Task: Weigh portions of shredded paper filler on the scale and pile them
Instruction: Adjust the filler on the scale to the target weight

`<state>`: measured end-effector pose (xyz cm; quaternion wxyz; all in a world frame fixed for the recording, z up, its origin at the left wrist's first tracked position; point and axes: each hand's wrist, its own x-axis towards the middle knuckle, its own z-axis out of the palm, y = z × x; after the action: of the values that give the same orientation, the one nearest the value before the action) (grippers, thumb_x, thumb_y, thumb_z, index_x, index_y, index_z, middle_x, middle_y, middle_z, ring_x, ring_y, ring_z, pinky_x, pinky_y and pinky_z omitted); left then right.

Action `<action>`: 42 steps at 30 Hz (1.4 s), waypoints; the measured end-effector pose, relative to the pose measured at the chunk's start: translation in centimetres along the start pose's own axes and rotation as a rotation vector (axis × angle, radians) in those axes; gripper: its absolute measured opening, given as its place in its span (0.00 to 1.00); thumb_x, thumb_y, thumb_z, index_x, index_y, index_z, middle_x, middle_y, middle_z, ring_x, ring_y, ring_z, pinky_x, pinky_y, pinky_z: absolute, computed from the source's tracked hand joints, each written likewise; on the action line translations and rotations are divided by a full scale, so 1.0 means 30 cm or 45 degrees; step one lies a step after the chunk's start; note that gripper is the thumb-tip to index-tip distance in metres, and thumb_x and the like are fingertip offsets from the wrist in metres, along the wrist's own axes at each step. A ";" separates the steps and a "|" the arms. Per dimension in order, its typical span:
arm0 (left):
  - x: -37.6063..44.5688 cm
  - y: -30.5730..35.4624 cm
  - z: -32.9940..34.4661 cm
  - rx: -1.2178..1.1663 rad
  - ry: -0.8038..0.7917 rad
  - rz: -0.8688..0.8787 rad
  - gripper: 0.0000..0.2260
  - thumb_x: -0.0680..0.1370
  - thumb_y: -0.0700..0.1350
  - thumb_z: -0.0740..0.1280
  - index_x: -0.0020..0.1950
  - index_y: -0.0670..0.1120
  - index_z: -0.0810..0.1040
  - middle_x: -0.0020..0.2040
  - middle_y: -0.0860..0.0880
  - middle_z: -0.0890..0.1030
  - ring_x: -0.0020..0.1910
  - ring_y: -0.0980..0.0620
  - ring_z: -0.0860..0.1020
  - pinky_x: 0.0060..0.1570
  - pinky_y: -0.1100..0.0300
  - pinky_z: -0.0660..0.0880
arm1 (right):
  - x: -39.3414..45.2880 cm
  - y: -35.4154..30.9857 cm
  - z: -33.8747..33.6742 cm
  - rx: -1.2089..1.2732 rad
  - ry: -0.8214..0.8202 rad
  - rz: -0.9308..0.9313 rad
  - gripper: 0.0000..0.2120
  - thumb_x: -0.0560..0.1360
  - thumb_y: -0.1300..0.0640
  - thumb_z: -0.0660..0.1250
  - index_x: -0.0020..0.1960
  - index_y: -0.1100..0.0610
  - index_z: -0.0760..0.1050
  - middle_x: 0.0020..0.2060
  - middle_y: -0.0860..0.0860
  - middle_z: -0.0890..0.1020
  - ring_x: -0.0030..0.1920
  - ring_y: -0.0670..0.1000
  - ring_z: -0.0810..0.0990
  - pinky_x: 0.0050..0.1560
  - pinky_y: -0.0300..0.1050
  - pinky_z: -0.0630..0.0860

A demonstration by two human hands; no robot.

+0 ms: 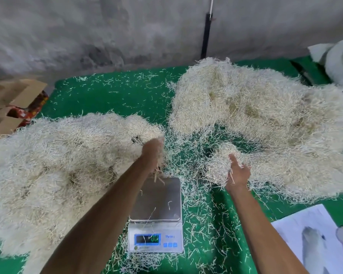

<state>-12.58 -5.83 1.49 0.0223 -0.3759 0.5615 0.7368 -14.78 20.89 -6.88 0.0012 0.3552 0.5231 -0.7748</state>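
Note:
A silver digital scale (156, 214) sits on the green mat near me, its steel platform bare except for a few stray strands, its blue display lit. A wide pile of pale shredded paper (57, 165) spreads to the left. A second, larger heap (255, 115) lies at the right. My left hand (152, 153) is at the right edge of the left pile, blurred, with a few strands trailing from it above the scale's far edge. My right hand (238, 173) grips a clump of shreds (220, 167) at the near edge of the right heap.
Loose strands litter the green mat (117, 91). Flattened cardboard (10, 99) lies at the far left edge. A printed white sheet (317, 240) lies at the near right. White plastic wrapping (339, 60) sits at the far right. A grey wall rises behind.

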 end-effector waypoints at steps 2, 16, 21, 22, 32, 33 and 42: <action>0.004 0.064 0.056 -0.144 0.103 0.111 0.13 0.79 0.46 0.56 0.58 0.42 0.73 0.53 0.50 0.76 0.49 0.52 0.77 0.47 0.56 0.80 | 0.016 -0.007 -0.017 -0.027 0.063 0.009 0.44 0.75 0.48 0.76 0.82 0.59 0.58 0.65 0.59 0.79 0.57 0.56 0.79 0.50 0.43 0.80; 0.132 0.044 0.166 1.215 -0.144 0.363 0.08 0.82 0.41 0.61 0.60 0.45 0.74 0.51 0.51 0.75 0.38 0.55 0.75 0.28 0.66 0.74 | 0.159 -0.008 -0.073 0.032 0.105 0.089 0.45 0.75 0.50 0.77 0.83 0.59 0.56 0.78 0.60 0.66 0.78 0.62 0.64 0.77 0.59 0.60; 0.089 -0.101 0.257 1.833 -0.501 0.795 0.21 0.81 0.50 0.67 0.74 0.50 0.70 0.69 0.42 0.76 0.53 0.47 0.80 0.52 0.53 0.78 | 0.159 -0.003 -0.062 0.067 0.004 0.101 0.46 0.75 0.49 0.77 0.83 0.59 0.56 0.79 0.60 0.65 0.79 0.61 0.61 0.79 0.60 0.55; 0.071 -0.133 0.279 1.675 -0.683 0.701 0.22 0.82 0.48 0.65 0.75 0.50 0.67 0.70 0.43 0.75 0.47 0.50 0.80 0.45 0.57 0.78 | 0.155 -0.006 -0.059 0.098 -0.013 0.112 0.46 0.74 0.49 0.78 0.82 0.59 0.56 0.79 0.60 0.65 0.79 0.60 0.61 0.79 0.60 0.55; 0.043 -0.199 0.125 1.482 -0.401 0.614 0.14 0.85 0.43 0.59 0.49 0.35 0.79 0.40 0.37 0.82 0.29 0.57 0.76 0.32 0.56 0.79 | 0.138 -0.055 -0.113 0.187 0.045 0.103 0.43 0.74 0.51 0.78 0.81 0.60 0.60 0.76 0.59 0.69 0.77 0.59 0.66 0.79 0.54 0.60; 0.054 -0.192 0.096 1.471 -0.286 0.582 0.14 0.85 0.42 0.58 0.50 0.35 0.79 0.42 0.37 0.82 0.32 0.51 0.77 0.35 0.51 0.78 | 0.138 -0.061 -0.123 0.190 0.053 0.094 0.42 0.74 0.52 0.78 0.80 0.60 0.61 0.76 0.59 0.70 0.76 0.58 0.68 0.78 0.52 0.61; 0.021 -0.109 0.065 0.624 -0.030 0.201 0.17 0.84 0.36 0.58 0.73 0.35 0.69 0.74 0.34 0.69 0.35 0.54 0.76 0.37 0.64 0.76 | 0.082 -0.046 -0.095 0.151 -0.030 0.085 0.44 0.74 0.51 0.78 0.82 0.60 0.58 0.77 0.60 0.68 0.77 0.58 0.66 0.78 0.51 0.60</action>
<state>-12.57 -3.23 -1.38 0.0615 -0.3057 0.7507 0.5824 -15.57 24.74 -7.69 0.0120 0.3629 0.4640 -0.8080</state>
